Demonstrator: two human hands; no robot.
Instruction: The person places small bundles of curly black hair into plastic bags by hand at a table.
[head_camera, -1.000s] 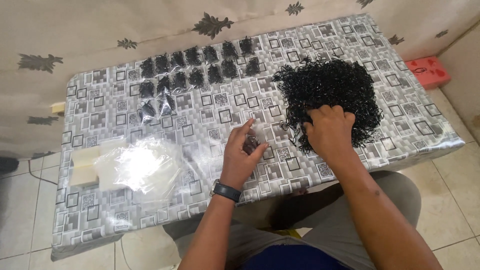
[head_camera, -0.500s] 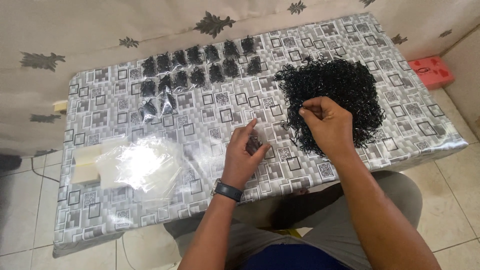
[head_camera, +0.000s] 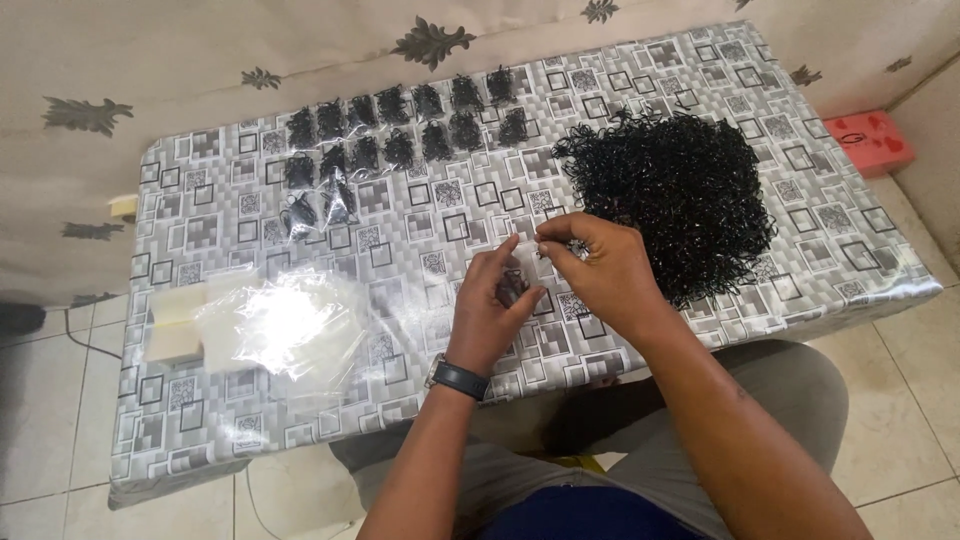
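A low desk (head_camera: 200, 440) with a glossy grey covering of square patterns fills the middle of the frame. Behind it, along the top, hangs a beige curtain (head_camera: 180, 60) with dark leaf motifs. Pale floor tiles (head_camera: 60, 400) show at left and lower right. A red box (head_camera: 868, 142) sits at upper right.

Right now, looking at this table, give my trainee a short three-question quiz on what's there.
1. True or false: the big heap of black bands lies to the right of both hands.
2. Which wrist wears the watch? A) left B) right C) neither
3. What lies on the table left of the left hand?

Key
1. True; the right hand is at its near edge.
2. A.
3. A loose pile of clear plastic bags, partly over a pale flat block. Small filled packets sit in rows farther back.
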